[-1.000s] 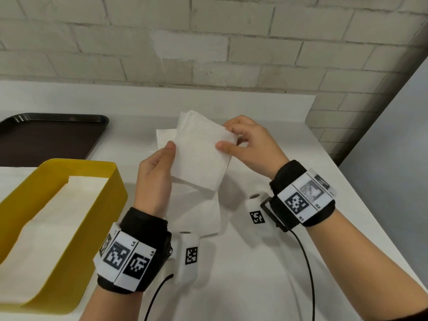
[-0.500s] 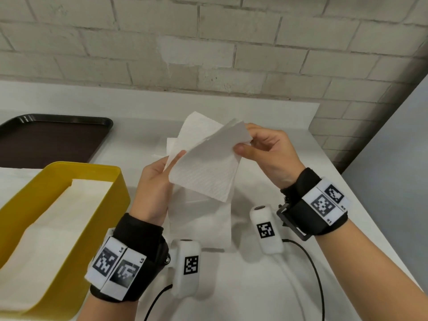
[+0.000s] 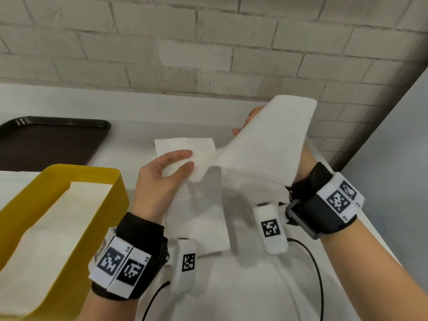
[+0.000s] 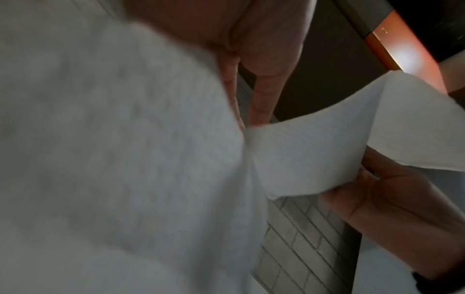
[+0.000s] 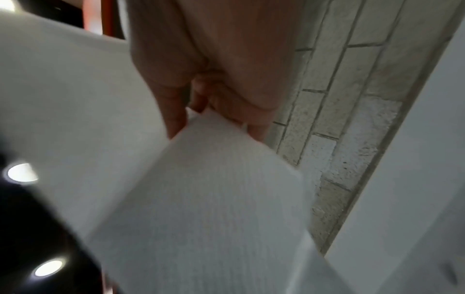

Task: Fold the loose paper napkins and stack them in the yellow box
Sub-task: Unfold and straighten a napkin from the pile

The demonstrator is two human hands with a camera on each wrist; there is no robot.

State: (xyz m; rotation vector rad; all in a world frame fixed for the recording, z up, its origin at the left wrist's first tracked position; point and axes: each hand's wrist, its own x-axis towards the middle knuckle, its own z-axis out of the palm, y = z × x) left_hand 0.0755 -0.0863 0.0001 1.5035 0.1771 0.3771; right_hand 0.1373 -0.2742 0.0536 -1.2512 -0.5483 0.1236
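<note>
Now, head view, napkin: a white paper napkin (image 3: pixel 259 144) hangs opened in the air above the bench (image 3: pixel 243 286), stretched between both hands.
Head view, left hand: the left hand (image 3: pixel 159 179) pinches the napkin's near left end between thumb and forefinger.
Head view, right hand: the right hand (image 3: pixel 301 163) is mostly hidden behind the sheet; it grasps the far upper part, how exactly I cannot tell from here.
Head view, other napkins: more loose napkins (image 3: pixel 199 225) lie flat on the bench under the hands; folded ones sit inside the yellow box (image 3: pixel 115 181) to the left, with a dark tray (image 3: pixel 53 140) beyond it.
Head view, risk: the sheet is twisted and taut between two small pinches, so pulling the hands further apart would likely tear the thin paper.
Left wrist view, grip: blurred, but fingers (image 4: pixel 261 95) and thumb close on a corner of the napkin (image 4: pixel 314 151).
Left wrist view, risk: a hold this near the edge could slip, dropping that end onto the pile below.
Right wrist view, grip: fingers (image 5: pixel 176 111) nip the napkin's (image 5: pixel 214 189) top corner.
Right wrist view, risk: folding from this skewed drape would probably misalign the edges, giving a crooked fold that stacks badly in the box.
</note>
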